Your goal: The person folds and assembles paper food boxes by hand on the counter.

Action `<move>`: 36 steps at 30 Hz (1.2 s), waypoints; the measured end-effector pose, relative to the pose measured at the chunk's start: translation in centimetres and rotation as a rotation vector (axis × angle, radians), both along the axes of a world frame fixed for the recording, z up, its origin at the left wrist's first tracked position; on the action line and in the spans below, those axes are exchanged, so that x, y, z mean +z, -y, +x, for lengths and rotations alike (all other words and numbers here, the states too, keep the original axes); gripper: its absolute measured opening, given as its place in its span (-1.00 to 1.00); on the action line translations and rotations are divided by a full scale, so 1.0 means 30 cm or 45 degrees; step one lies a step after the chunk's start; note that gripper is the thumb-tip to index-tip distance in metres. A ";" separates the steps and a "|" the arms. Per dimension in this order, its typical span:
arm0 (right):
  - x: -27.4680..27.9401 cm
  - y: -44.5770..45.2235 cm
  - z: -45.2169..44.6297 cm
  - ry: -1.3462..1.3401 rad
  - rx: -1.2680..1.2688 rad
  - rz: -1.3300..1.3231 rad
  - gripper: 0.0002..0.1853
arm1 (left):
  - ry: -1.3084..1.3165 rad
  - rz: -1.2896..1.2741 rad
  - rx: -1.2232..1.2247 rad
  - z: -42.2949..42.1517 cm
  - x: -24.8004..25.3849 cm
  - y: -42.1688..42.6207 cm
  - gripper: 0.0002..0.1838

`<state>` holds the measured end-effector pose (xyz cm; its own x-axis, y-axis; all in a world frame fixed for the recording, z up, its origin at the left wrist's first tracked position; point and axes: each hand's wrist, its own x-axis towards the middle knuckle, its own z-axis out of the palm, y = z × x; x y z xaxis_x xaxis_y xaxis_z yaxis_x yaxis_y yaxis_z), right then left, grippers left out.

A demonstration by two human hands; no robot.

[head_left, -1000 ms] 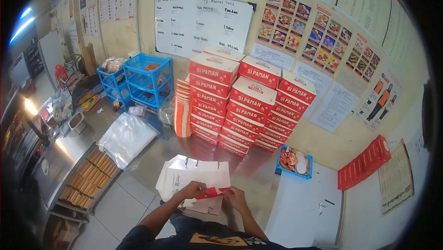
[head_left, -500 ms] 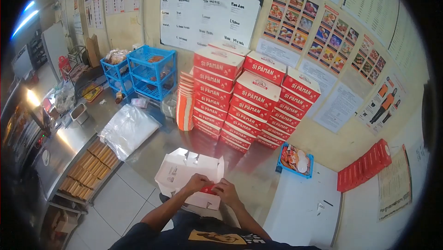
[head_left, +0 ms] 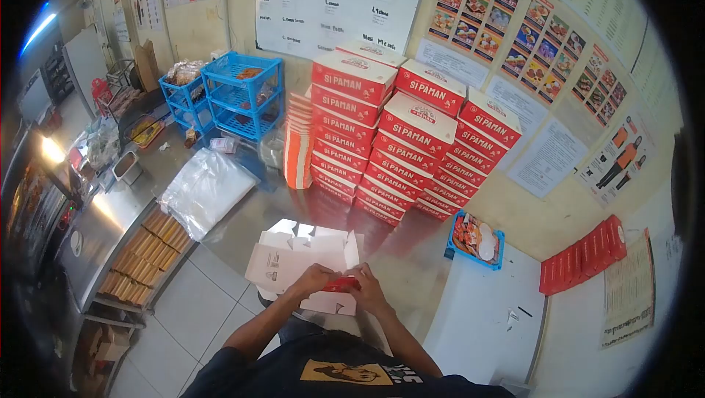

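A partly folded white cardboard box (head_left: 297,251) with red outer faces lies on the metal table's near edge, its inside facing up. My left hand (head_left: 316,279) is closed on the box's near side wall, beside a red flap (head_left: 340,283). Close to it on the right, my right hand (head_left: 366,286) pinches the same wall near the corner. Slotted tabs stand along the far edge of the box. The fingertips are partly hidden behind the knuckles.
Tall stacks of red and white boxes (head_left: 415,137) stand behind, beside nested orange-striped cartons (head_left: 298,150). Plastic bags (head_left: 208,191) and blue racks (head_left: 242,97) are at left. A blue basket (head_left: 476,240) sits right, near red boxes (head_left: 584,257).
The red flap, earlier spread between my hands, is now folded in at the box's near side. My hands have come closer together, and the box's right wall stands up. The view has tilted down slightly.
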<state>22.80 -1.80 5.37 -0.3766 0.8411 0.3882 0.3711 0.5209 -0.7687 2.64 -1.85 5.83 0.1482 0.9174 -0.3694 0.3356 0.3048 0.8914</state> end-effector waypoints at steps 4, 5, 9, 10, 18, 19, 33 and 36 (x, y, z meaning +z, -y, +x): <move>-0.024 0.011 0.027 0.243 0.133 -0.260 -0.77 | -0.297 0.329 -0.356 -0.033 0.008 0.026 -0.59; -0.103 -0.006 0.045 0.263 0.220 -0.301 -0.77 | -0.741 0.537 -0.404 -0.043 0.048 0.072 -0.57; -0.017 -0.026 0.046 0.262 0.133 -0.264 -0.73 | -1.535 0.437 -0.661 -0.198 0.082 0.064 -0.74; 0.011 -0.026 0.043 0.258 0.135 -0.269 -0.73 | -1.304 0.410 -0.513 -0.232 0.097 0.068 -0.76; 0.182 -0.090 -0.011 0.267 0.361 -0.147 -0.67 | -0.573 0.777 -0.158 -0.179 0.399 0.100 -0.84; 0.208 -0.090 -0.026 0.266 0.362 -0.152 -0.67 | -0.573 0.772 -0.159 -0.161 0.401 0.107 -0.84; 0.040 -0.039 -0.119 -0.272 -0.254 -0.232 -0.36 | -0.612 1.007 -0.111 -0.131 0.245 0.205 -0.37; -0.129 -0.121 -0.082 -0.673 -0.587 -1.268 0.00 | -0.506 1.073 0.114 -0.163 -0.106 0.276 -0.33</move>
